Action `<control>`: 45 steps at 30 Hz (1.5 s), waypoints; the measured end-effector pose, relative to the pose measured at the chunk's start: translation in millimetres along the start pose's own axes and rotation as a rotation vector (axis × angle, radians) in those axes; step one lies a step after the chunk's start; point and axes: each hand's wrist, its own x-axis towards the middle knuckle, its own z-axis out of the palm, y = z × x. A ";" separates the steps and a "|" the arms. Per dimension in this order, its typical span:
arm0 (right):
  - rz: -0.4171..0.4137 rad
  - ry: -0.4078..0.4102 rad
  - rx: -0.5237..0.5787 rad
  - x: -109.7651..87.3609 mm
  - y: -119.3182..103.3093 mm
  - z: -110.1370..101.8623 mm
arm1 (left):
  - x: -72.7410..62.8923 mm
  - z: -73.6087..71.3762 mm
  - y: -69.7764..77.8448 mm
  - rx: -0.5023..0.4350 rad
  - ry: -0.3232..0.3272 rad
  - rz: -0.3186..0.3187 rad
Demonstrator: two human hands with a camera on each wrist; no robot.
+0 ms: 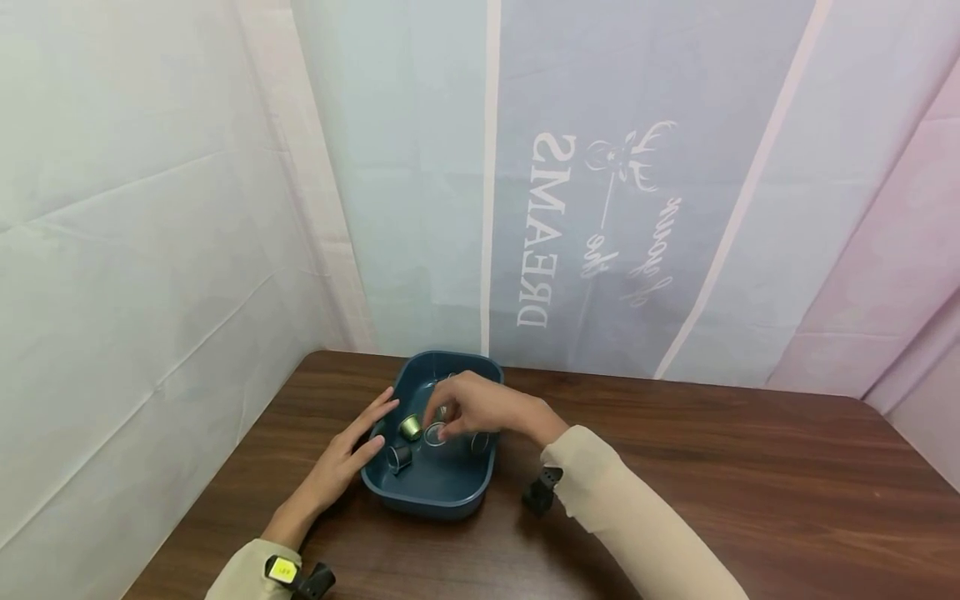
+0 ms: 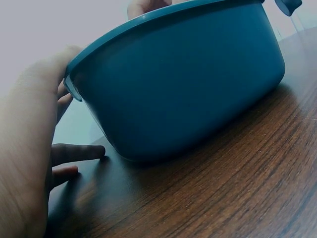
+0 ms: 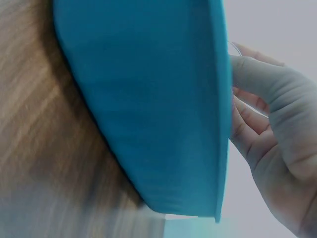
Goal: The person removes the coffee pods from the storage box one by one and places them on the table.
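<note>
A blue plastic basin [image 1: 431, 505] stands on the table with several coffee capsules inside. My right hand [image 1: 476, 404] reaches in over its right side, thumb and fingertips pinching a capsule [image 1: 435, 434] with a silver rim. Left of those fingers lies a green capsule [image 1: 410, 427] on its side. Nearer the left wall is a dark capsule [image 1: 399, 457], and another silver-rimmed capsule [image 1: 480, 442] shows under the right hand. At the basin's left edge rests my left hand [image 1: 341, 462], its fingers straight and spread; the left wrist view shows two fingers outside the wall.
The brown wooden table [image 1: 675, 475] extends far to the right of the basin. Behind it hangs a pale printed curtain [image 1: 585, 250], with a white fabric sheet [image 1: 135, 250] along the left side. Each sleeve carries a black wrist camera.
</note>
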 end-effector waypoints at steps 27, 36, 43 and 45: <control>0.153 0.307 0.084 -70.3 17.6 -42.0 | -6.2 4.3 -37.7 0.036 0.012 0.008; 0.245 0.412 0.185 -97.9 25.9 -51.8 | -4.6 5.1 -39.4 0.031 0.016 0.007; 0.385 0.489 0.281 -121.5 38.8 -47.1 | -3.9 4.6 -37.0 0.049 0.009 0.014; 0.416 0.509 0.298 -126.4 32.8 -48.0 | -3.7 4.4 -36.8 0.050 0.008 0.017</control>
